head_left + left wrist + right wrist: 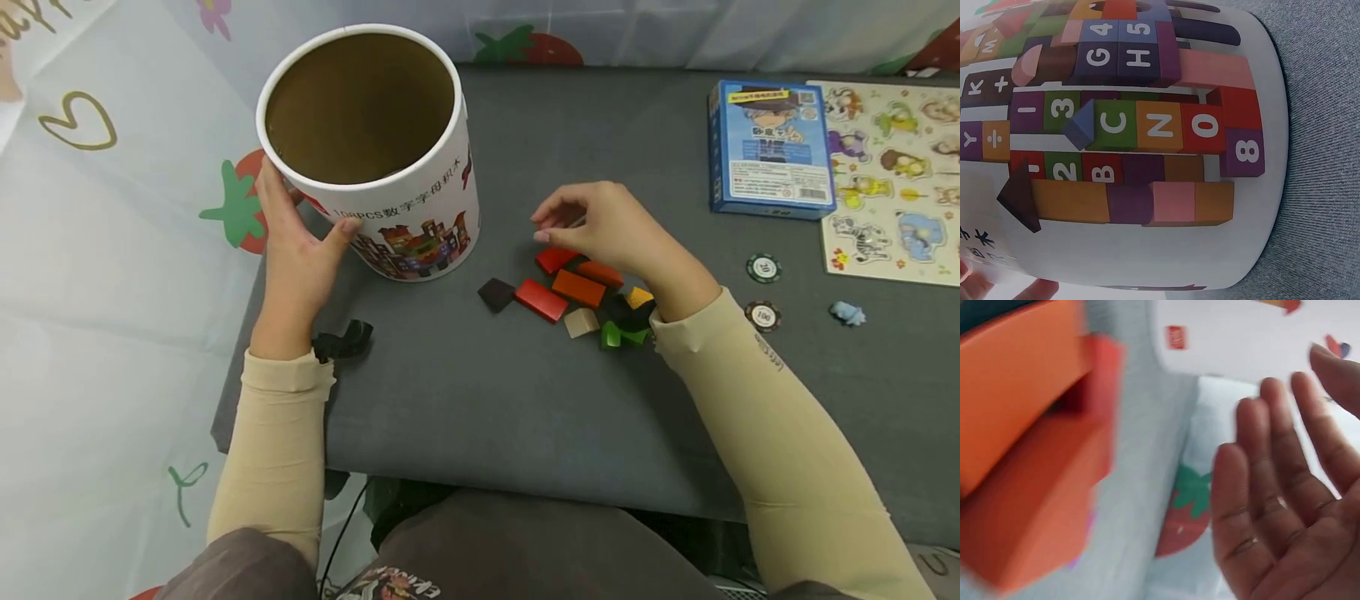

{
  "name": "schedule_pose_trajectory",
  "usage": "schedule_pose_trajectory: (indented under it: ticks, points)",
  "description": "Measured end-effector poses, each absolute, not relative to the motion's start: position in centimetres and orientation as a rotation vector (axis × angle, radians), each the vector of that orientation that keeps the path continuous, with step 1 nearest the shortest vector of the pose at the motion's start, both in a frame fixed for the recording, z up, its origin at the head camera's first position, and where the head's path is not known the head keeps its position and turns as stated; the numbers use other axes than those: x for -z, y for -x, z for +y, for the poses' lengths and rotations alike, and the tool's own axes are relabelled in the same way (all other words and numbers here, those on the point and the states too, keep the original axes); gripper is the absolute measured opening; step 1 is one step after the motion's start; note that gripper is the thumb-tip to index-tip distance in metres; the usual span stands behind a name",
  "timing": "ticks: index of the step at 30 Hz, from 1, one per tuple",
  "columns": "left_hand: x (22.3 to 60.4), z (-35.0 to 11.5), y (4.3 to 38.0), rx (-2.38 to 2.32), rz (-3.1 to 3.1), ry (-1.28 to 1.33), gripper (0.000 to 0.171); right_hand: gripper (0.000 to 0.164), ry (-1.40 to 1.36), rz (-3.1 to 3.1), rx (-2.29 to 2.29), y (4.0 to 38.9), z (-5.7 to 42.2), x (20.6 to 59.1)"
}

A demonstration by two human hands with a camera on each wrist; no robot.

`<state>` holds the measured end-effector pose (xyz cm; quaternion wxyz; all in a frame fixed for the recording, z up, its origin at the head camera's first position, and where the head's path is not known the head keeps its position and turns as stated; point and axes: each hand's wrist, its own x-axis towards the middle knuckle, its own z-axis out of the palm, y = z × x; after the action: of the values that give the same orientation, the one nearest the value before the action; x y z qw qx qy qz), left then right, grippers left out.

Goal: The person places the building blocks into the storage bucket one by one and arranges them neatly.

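A large white cardboard bucket (420, 200) printed with letter blocks stands on the dark grey table, its open top showing a brown inside. My left hand (296, 242) holds its near left side, the thumb on the front and the fingers along the wall. In the left wrist view, fingertips (1038, 289) show at the bucket's printed side (1166, 250). My right hand (600, 225) hovers over a small pile of wooden blocks, its fingers loosely bent and nothing held. The pile has red blocks (541, 300), an orange block (578, 288), a plain wood block (581, 322) and green blocks (611, 335).
At the back right lies a blue card-game box (772, 150), overlapping an animal picture board (892, 183). Two round chips (763, 267) and a small blue figure (847, 313) lie in front of them. A white curtain (112, 292) hangs along the table's left side.
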<state>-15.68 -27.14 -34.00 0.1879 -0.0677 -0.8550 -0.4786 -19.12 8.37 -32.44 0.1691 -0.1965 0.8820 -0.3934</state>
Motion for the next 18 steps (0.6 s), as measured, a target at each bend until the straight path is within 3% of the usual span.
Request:
schedule_pose_trajectory:
  ticks: [10,13,18]
  points:
    - [32.7,-26.1,14.7,1.362,-2.377,0.214,0.110,0.029,0.516,2.613,0.602,16.7,10.4,34.6]
    - [31.6,-25.2,13.9,1.378,-2.359,0.230,0.111,0.026,0.540,2.627,0.501,16.4,10.6,35.0]
    - [33.1,-26.4,15.0,1.350,-2.376,0.226,0.110,0.019,0.512,2.608,0.538,16.4,11.0,35.6]
